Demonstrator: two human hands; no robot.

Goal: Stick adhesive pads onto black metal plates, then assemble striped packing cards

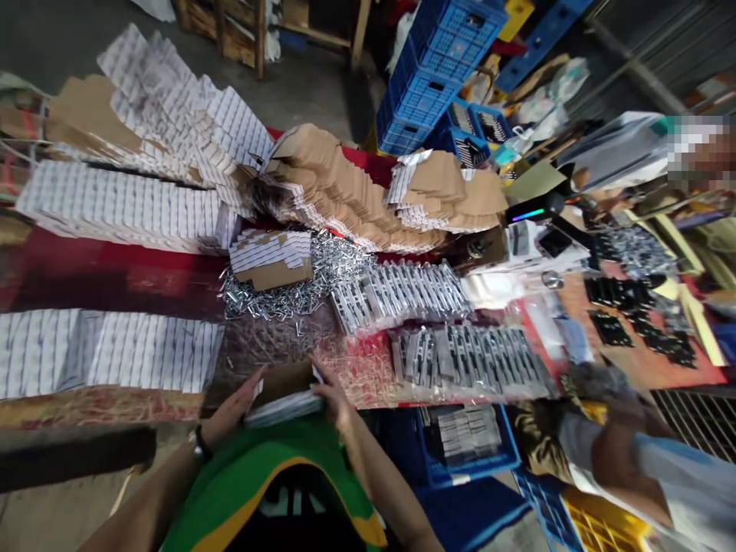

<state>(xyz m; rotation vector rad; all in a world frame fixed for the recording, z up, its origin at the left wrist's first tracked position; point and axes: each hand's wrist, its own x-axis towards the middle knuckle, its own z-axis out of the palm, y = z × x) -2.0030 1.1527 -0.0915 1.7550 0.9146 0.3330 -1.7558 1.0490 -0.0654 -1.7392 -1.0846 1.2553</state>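
In front of my chest is a small cardboard box (286,383), white outside and brown inside, with its top open towards me. My left hand (237,405) grips its left side, and my right hand (334,399) holds the right side by a flap. Beyond the box lies a heap of loose silver screws (345,261), partly under some flat cardboard pieces (273,257). To the right are two rows of metal parts in clear bags, the farther bagged parts (402,294) and the nearer bagged parts (471,356). Box contents cannot be made out.
Closed white boxes (155,349) line the table's left front, with another box row (120,203) behind. Piles of flat cartons (339,184) stand at the back. A blue crate (468,445) sits below the front edge. A co-worker's arm (629,452) is at right.
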